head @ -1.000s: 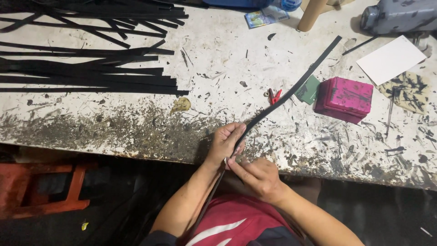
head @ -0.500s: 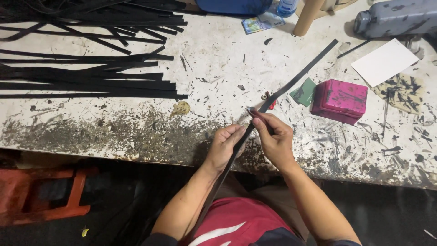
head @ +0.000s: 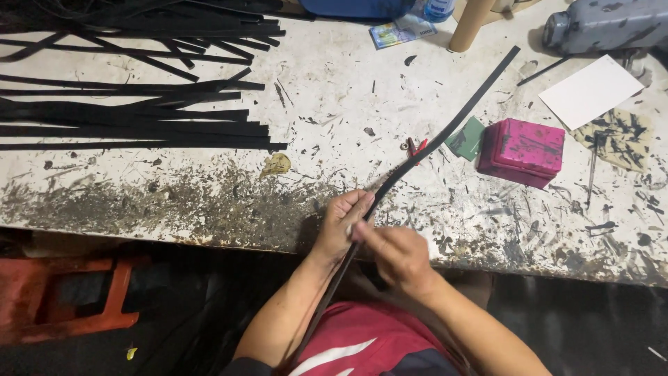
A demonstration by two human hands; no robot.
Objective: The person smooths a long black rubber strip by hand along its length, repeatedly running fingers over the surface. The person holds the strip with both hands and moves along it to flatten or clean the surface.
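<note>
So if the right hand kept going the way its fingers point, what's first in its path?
The right hand points up-left at the left hand gripping the black strip; it likely meets those fingers first, though blur hides depth.

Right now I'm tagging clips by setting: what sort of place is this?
Probably a small craft workshop, perhaps for leather or rubber goods: a paint-stained workbench, a pile of cut black strips, and one long strip worked by hand.
</note>
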